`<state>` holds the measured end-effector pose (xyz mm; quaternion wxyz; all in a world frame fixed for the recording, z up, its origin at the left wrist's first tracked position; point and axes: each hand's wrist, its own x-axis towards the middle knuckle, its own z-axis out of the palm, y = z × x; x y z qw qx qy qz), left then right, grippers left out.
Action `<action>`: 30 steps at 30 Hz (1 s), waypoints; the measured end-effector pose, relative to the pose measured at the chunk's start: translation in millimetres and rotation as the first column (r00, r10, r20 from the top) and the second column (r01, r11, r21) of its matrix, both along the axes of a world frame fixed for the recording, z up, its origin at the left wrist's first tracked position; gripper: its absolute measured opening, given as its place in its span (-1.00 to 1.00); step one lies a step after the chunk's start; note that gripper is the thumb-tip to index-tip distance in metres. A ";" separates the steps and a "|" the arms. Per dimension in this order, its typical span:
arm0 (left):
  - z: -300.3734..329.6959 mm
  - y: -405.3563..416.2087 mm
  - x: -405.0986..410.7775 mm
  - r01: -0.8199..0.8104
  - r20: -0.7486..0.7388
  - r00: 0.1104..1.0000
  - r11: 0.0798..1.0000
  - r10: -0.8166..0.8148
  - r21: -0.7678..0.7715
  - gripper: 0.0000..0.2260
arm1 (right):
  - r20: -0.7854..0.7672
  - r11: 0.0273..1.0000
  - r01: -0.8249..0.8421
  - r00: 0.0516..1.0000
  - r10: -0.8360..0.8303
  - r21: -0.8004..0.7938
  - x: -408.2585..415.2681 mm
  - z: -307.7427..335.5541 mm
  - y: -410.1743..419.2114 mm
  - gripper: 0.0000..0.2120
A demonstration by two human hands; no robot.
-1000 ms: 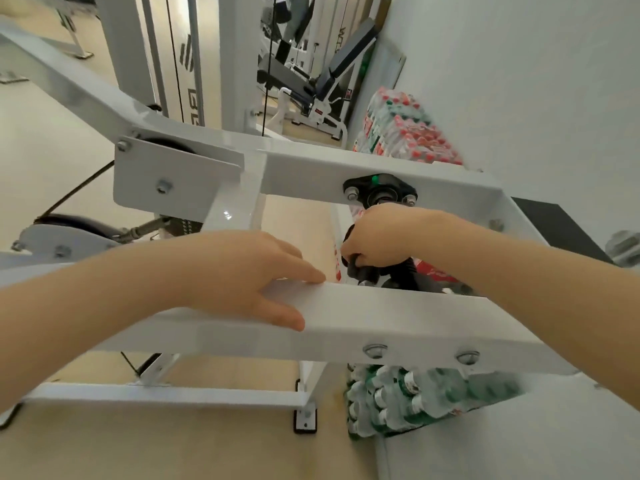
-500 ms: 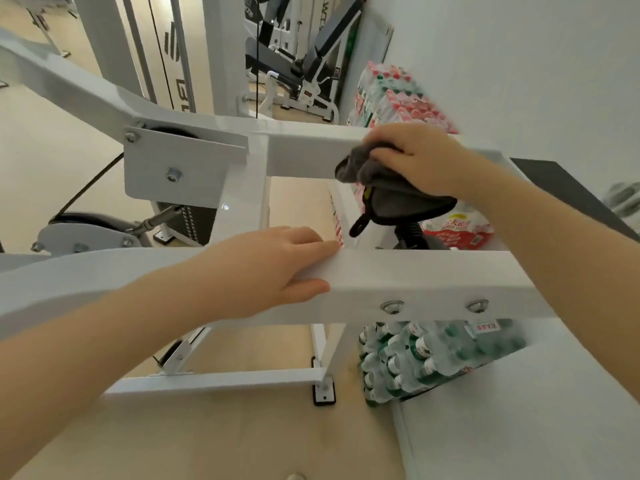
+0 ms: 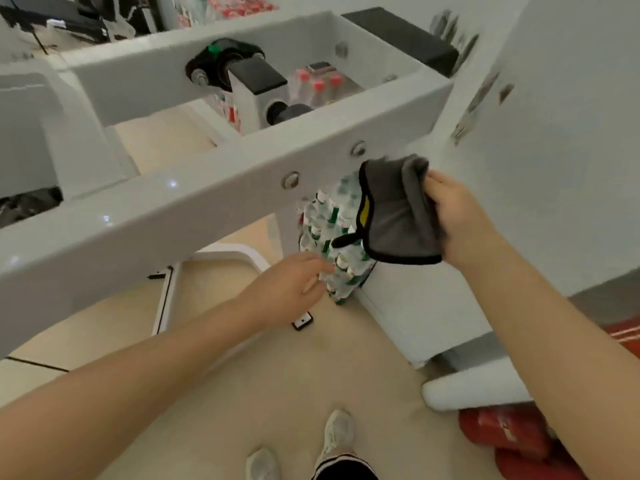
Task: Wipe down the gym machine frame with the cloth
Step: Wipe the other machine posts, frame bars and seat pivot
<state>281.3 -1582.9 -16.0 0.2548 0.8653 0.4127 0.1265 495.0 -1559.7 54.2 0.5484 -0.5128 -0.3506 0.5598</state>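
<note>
Where the glossy white frame [image 3: 214, 188] runs slantwise from lower left to upper right, its painted steel beam is square-edged and smooth, catching small glints of light and carrying two round bolt heads [image 3: 290, 180] on its near face. Behind it a second white beam runs parallel, and a black bearing block [image 3: 221, 64] with a black-capped post sits in the gap between them. Below the near beam the left hand [image 3: 291, 284] hangs in open air over the beige floor [image 3: 277, 375], fingers loosely extended and holding nothing, reaching toward a shrink-wrapped pack of bottles [image 3: 332, 237]. To the right the cloth [image 3: 394, 213] hangs just off the beam's end, apart from the metal: soft grey pile, folded, with black stitched edging, a black loop and a yellow tag. The right hand [image 3: 457, 216] pinches its right edge, grip closed on the fabric. A plain white wall [image 3: 571, 150] stands close behind that hand.
</note>
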 end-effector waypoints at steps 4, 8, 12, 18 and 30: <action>-21.3 25.5 4.7 -0.246 0.058 0.963 0.946 0.263 -0.210 -0.70 | 0.004 0.973 0.147 0.989 -0.149 -0.178 6.0 -53.4 2.3 -0.83; -52.9 68.2 19.2 -0.551 0.146 0.809 0.821 0.569 -0.149 -0.65 | 0.109 0.959 0.167 0.983 -0.146 -0.228 3.9 -101.6 40.4 -0.85; -102.5 104.1 36.7 -0.680 0.376 0.691 0.732 0.618 0.045 -0.65 | 0.092 0.977 0.132 0.989 -0.118 -0.165 -16.5 -156.9 75.0 -0.88; -171.5 138.7 14.7 -0.665 0.567 0.733 0.575 0.377 0.477 -0.71 | 0.029 0.995 0.064 0.997 -0.066 0.070 -53.1 -233.8 125.6 -0.84; -195.6 185.7 -3.8 -0.589 0.532 0.806 0.249 0.260 0.769 -0.62 | 0.137 0.740 -0.052 0.989 -0.055 0.670 -122.8 -220.0 174.7 -0.76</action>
